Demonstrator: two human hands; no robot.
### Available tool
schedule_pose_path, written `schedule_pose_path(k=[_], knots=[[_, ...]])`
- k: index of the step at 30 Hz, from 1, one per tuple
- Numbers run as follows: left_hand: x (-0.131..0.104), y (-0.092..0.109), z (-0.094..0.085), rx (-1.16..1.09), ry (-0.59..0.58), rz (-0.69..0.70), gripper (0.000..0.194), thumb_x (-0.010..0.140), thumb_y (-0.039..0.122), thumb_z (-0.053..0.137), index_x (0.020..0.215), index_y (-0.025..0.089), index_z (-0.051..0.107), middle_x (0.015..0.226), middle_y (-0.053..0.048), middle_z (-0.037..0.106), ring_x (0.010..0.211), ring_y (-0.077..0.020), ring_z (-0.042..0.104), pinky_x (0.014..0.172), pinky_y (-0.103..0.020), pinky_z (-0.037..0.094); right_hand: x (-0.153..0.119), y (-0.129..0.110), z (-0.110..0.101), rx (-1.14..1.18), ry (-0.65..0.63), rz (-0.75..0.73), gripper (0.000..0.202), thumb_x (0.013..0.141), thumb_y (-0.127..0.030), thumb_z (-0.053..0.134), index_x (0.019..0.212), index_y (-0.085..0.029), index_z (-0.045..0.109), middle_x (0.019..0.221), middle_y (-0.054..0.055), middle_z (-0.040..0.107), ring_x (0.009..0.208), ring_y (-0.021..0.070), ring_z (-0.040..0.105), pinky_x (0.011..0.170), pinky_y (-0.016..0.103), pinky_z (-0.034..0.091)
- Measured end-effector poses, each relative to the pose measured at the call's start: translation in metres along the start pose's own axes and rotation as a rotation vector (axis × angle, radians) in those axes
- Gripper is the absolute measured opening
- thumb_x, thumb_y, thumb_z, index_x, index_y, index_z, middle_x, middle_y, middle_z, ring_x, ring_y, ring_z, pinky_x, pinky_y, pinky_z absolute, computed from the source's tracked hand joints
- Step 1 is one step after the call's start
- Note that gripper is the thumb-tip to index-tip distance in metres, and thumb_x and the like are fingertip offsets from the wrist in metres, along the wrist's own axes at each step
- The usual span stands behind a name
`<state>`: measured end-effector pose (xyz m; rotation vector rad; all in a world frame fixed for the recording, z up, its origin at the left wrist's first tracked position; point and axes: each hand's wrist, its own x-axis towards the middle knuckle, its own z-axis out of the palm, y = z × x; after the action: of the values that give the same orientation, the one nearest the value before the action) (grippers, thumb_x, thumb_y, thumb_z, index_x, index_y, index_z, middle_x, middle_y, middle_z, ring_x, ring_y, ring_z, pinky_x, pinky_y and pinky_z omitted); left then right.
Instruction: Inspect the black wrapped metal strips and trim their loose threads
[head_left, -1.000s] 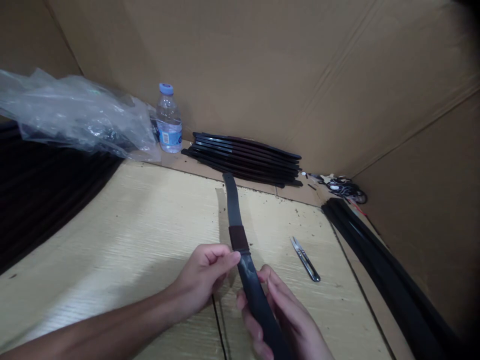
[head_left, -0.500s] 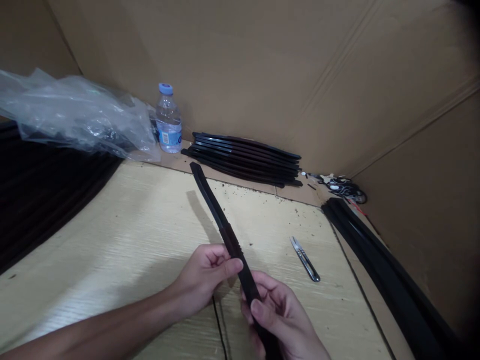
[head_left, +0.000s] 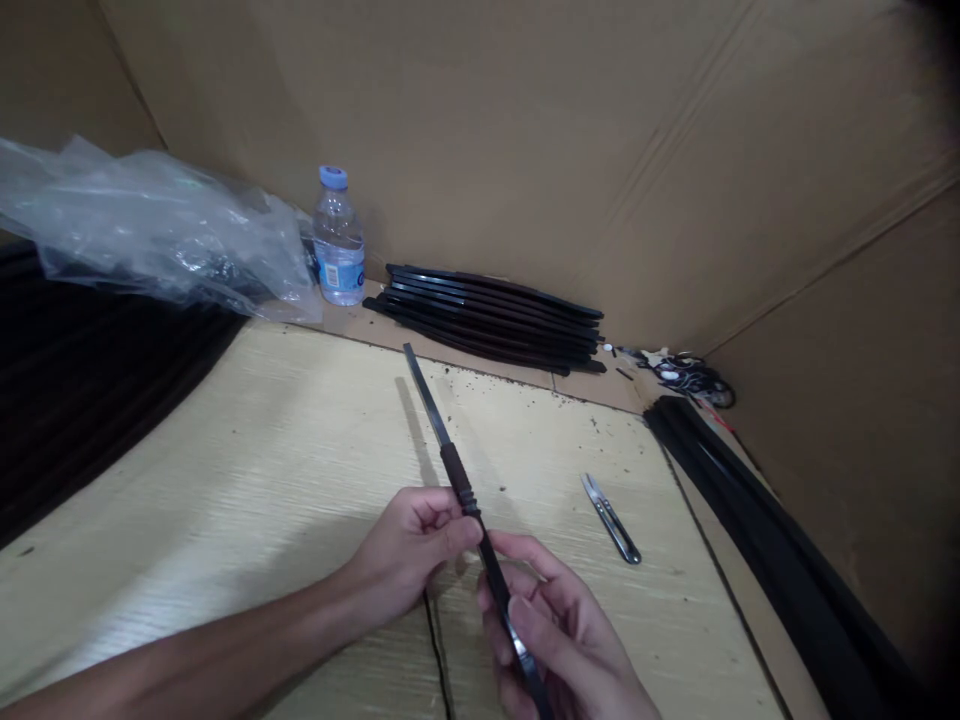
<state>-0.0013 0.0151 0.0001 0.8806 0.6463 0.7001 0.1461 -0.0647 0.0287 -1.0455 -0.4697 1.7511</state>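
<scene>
A long, slim black strip (head_left: 426,395) slants up and away over the table, its narrow edge facing me. Partway along it is a darker wrapped section (head_left: 454,470) with raised coils at its near end. My left hand (head_left: 420,540) is closed, thumb and fingers pinching the strip just below those coils. Lower down, my right hand (head_left: 559,630) grips the strip between thumb and fingers; the near end runs out of view. From beneath my left hand a thin black cord (head_left: 436,650) hangs towards the bottom edge. Thread snips (head_left: 611,520) lie to the right of my hands.
Several similar black strips (head_left: 495,315) are stacked at the back beside a water bottle (head_left: 341,240). Clear plastic bags (head_left: 165,230) and dark material (head_left: 90,370) occupy the left. Long black pieces (head_left: 757,530) lie along the right, near small scraps (head_left: 679,375). Cardboard walls (head_left: 480,130) enclose the table.
The strip has turned about its length, from its broad face to its narrow edge. Its far tip has shifted slightly right and nearer. My hands remain in almost the same places.
</scene>
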Motion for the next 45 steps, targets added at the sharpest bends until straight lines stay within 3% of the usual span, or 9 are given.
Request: schedule_pose_path(k=[5,8,12,18,25,30,36,40,45], knots=[[-0.003,0.000,-0.001,0.084,-0.028,0.000,0.044,0.071,0.051,0.067,0.059,0.014,0.046,0.056,0.003,0.041,0.052,-0.0085,0.036,0.048,-0.022,0.024,0.008,0.004,-0.007,-0.066,-0.181,0.031,0.043,0.059,-0.031,0.084,0.092,-0.011,0.064,0.065,0.001,0.062,0.044,0.0043,0.048,0.038,0.013,0.040],[-0.004,0.003,0.000,0.133,-0.032,0.011,0.043,0.076,0.047,0.063,0.057,0.015,0.042,0.054,0.005,0.033,0.050,-0.0067,0.027,0.047,-0.023,0.018,0.010,0.005,-0.008,-0.049,-0.247,0.028,0.039,0.061,-0.029,0.083,0.084,-0.016,0.054,0.062,-0.002,0.062,0.036,0.0041,0.051,0.036,0.013,0.040],[-0.004,0.006,0.002,0.135,-0.017,0.031,0.041,0.079,0.043,0.062,0.057,0.016,0.042,0.052,0.006,0.032,0.049,-0.0065,0.025,0.046,-0.023,0.016,0.006,0.001,-0.003,-0.077,-0.194,0.023,0.041,0.070,-0.029,0.077,0.088,-0.022,0.041,0.071,0.000,0.067,0.033,0.0028,0.049,0.034,0.012,0.037],[-0.002,0.006,0.003,0.169,0.137,0.036,0.039,0.080,0.043,0.060,0.057,0.015,0.046,0.044,0.008,0.029,0.041,-0.0044,0.022,0.042,-0.021,0.014,0.001,-0.004,-0.002,0.027,-0.027,0.049,0.034,0.077,-0.037,0.068,0.100,-0.021,0.049,0.082,0.006,0.067,0.057,0.0105,0.055,0.046,0.019,0.039],[0.000,0.002,0.000,0.079,-0.022,0.093,0.031,0.072,0.040,0.071,0.071,0.012,0.058,0.062,0.002,0.051,0.057,-0.0100,0.047,0.054,-0.022,0.032,0.004,0.003,-0.004,-0.043,-0.084,-0.062,0.053,0.071,-0.025,0.076,0.119,-0.023,0.054,0.093,0.004,0.061,0.063,0.0090,0.051,0.048,0.018,0.042],[-0.001,-0.001,-0.002,0.124,0.005,0.101,0.033,0.074,0.040,0.069,0.066,0.011,0.055,0.059,0.004,0.042,0.054,-0.0071,0.036,0.050,-0.020,0.026,0.010,0.008,-0.008,-0.137,-0.210,-0.076,0.036,0.071,-0.025,0.076,0.103,-0.018,0.060,0.084,0.000,0.059,0.046,0.0016,0.048,0.042,0.013,0.044],[-0.002,0.001,0.000,0.115,0.003,0.086,0.033,0.082,0.035,0.061,0.061,0.013,0.050,0.054,0.003,0.047,0.051,-0.0078,0.042,0.049,-0.021,0.027,0.002,-0.001,-0.001,-0.127,-0.078,-0.004,0.040,0.076,-0.037,0.071,0.106,-0.024,0.048,0.077,-0.001,0.062,0.038,0.0023,0.045,0.033,0.011,0.038],[-0.001,0.001,0.000,0.122,0.021,0.068,0.028,0.083,0.035,0.060,0.067,0.012,0.057,0.056,0.000,0.054,0.052,-0.0094,0.047,0.050,-0.021,0.029,0.002,-0.002,0.000,-0.048,0.008,-0.025,0.033,0.082,-0.048,0.059,0.098,-0.020,0.056,0.075,0.003,0.065,0.042,0.0045,0.044,0.032,0.011,0.032],[0.001,-0.005,-0.004,0.055,0.002,0.085,0.038,0.069,0.046,0.071,0.063,0.011,0.056,0.058,0.000,0.052,0.053,-0.0102,0.046,0.050,-0.022,0.032,0.000,0.002,0.001,-0.087,0.033,-0.072,0.032,0.075,-0.038,0.071,0.101,-0.020,0.062,0.078,0.004,0.065,0.056,0.0076,0.051,0.045,0.015,0.040]])
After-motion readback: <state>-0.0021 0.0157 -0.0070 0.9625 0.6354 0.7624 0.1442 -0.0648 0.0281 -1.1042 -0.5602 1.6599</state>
